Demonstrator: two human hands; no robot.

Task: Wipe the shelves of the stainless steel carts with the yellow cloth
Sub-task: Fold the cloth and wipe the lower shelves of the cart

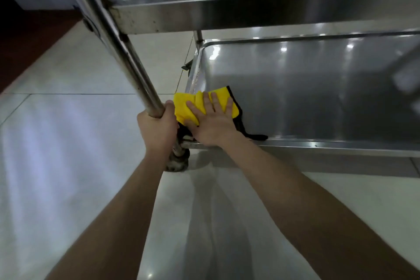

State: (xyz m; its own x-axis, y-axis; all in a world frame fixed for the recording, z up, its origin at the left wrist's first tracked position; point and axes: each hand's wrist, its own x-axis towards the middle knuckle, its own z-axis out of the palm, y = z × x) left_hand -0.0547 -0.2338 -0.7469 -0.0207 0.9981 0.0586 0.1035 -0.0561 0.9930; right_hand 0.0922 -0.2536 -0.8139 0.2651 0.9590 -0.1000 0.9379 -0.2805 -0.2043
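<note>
A stainless steel cart fills the upper right. Its bottom shelf (295,88) lies low, with the shelf above (227,13) overhanging it. The yellow cloth (185,106), edged in black, lies folded in the bottom shelf's near left corner. My right hand (211,120) presses flat on the cloth with straight, spread fingers. My left hand (156,127) grips the cart's near left upright post (118,36) just above the bottom shelf.
Pale glossy floor tiles (68,143) spread to the left and in front of the cart. A caster wheel (177,161) sits under the gripped post. A dark red-brown strip (22,47) runs along the far left. A second post (198,38) stands behind the shelf corner.
</note>
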